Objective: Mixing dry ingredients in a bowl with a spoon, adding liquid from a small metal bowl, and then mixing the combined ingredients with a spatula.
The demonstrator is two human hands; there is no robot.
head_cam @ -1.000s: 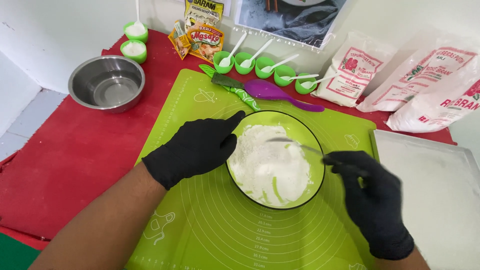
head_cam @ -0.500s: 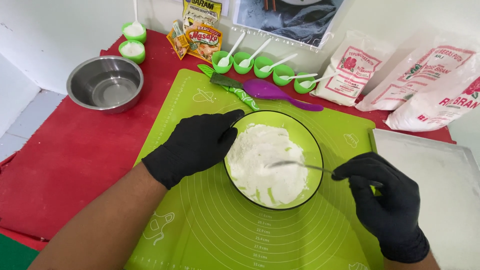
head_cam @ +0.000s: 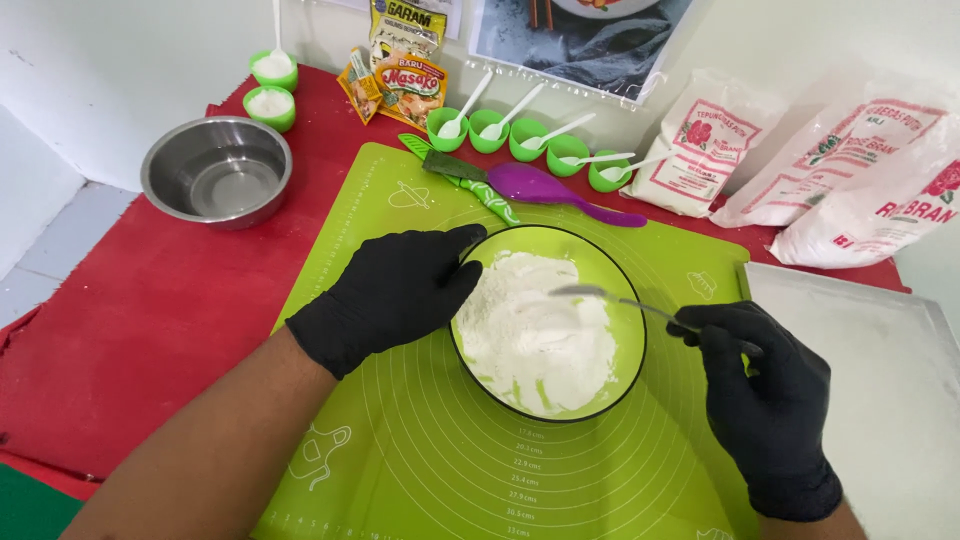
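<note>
On the green mat (head_cam: 400, 470), my left hand (head_cam: 395, 290) is gripping the bowl (head_cam: 620, 300) rim; right hand (head_cam: 765, 400) fingers are pinching the spoon (head_cam: 600, 295) over the flour (head_cam: 530, 330). Stirring slowly should be keeping powder inside.

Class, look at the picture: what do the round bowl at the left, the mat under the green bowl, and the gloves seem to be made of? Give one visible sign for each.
Round bowl: probably stainless steel, grey with a soft mirror-like shine. Mat: likely silicone, lime green and matte, lying flat, printed with rings. Gloves on the left hand and right hand: thin black rubber, perhaps nitrile, skin-tight with a dull sheen.
</note>
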